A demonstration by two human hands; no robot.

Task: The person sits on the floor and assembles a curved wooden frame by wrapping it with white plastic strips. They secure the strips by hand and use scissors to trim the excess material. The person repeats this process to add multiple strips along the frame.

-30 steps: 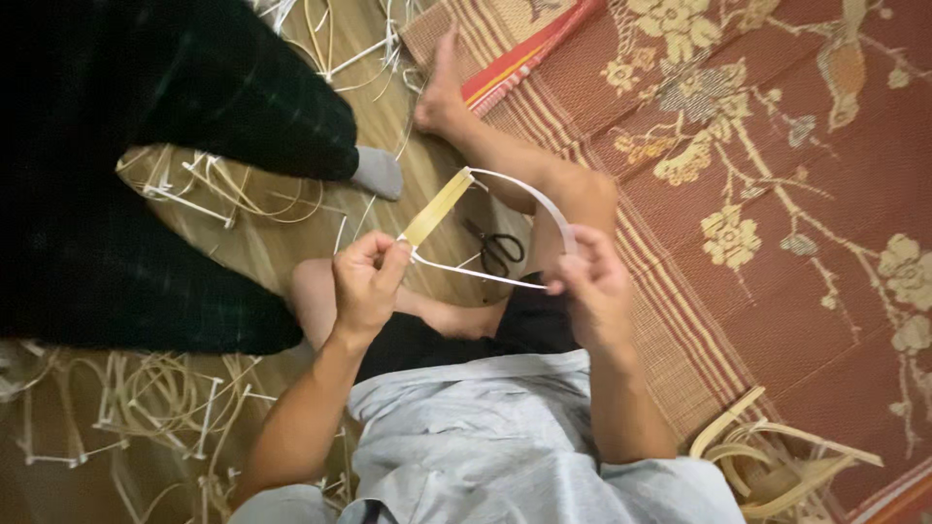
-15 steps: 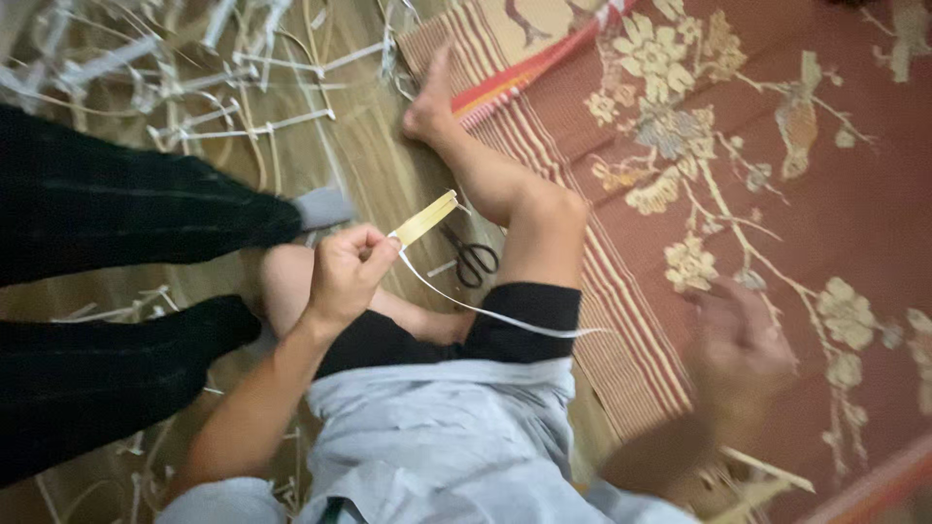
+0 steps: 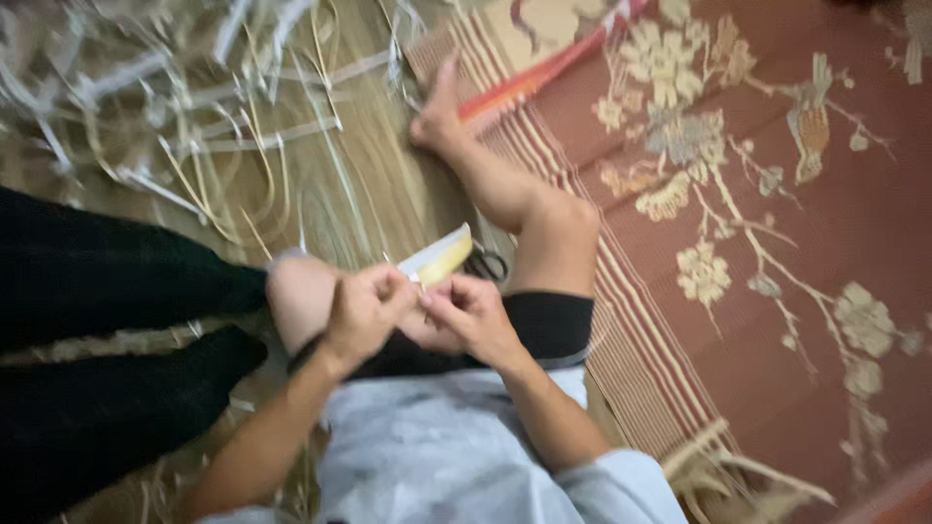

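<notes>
Flat pale-yellow strip sticks up and away from both hands, over the lap, angled toward the bent knee. Its near end sits right where the fingertips meet. Left hand is curled, thumb and forefinger pinching the strip's near end. Right hand is also curled, fingertips pressed against the left's at the same spot; can't tell if it actually grips the strip or just touches it, frame is blurred. Black-handled scissors lie on the floor just behind the strip, beside the bare leg. Loose pale strips are scattered over the wood floor, upper left. Red floral mat on the right. A woven basket-like frame at the lower right edge; contents not discernible.
</notes>
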